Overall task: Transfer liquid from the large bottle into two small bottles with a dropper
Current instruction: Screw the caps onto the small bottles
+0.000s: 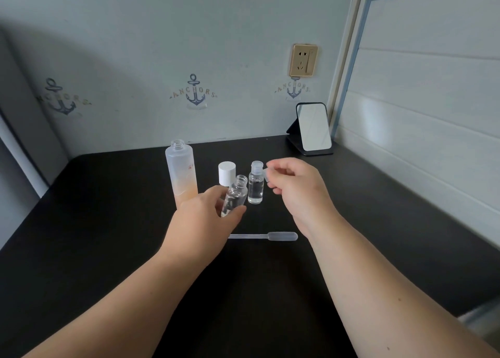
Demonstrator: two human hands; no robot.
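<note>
Nearest the camera, two bare forearms reach forward over a black table (108,222). Beyond them the dropper (266,236) lies flat on the table between the two wrists, bulb to the right and thin stem pointing left, where its tip runs behind the left hand; neither hand touches it. The left hand (200,217) grips an open small bottle (234,195), fingers and thumb curled round its lower half, with the bottle tilted so its uncapped neck leans up and to the right; clear liquid shows inside. The right hand (295,187) is raised just right of the bottles, and its fingertips (272,177) pinch a small clear cap (266,174), the remaining fingers loosely curled under the palm. Just left of that cap stands the second small bottle (256,183), upright on the table with its clear cap on and clear liquid in the body; it sits just beside the tilted bottle. Behind the tilted bottle a white cap (227,173) stands on the table, its lower edge hidden by the bottle's neck. To the left stands the large bottle (180,172), frosted, upright and uncapped, with peach-coloured liquid filling its lower part; its base is hidden behind the left hand. Farther back on the right, near the table's rear corner, a mirror (313,127) leans on a black stand. On the wall behind are anchor prints (195,92) and a gold socket (303,60).
</note>
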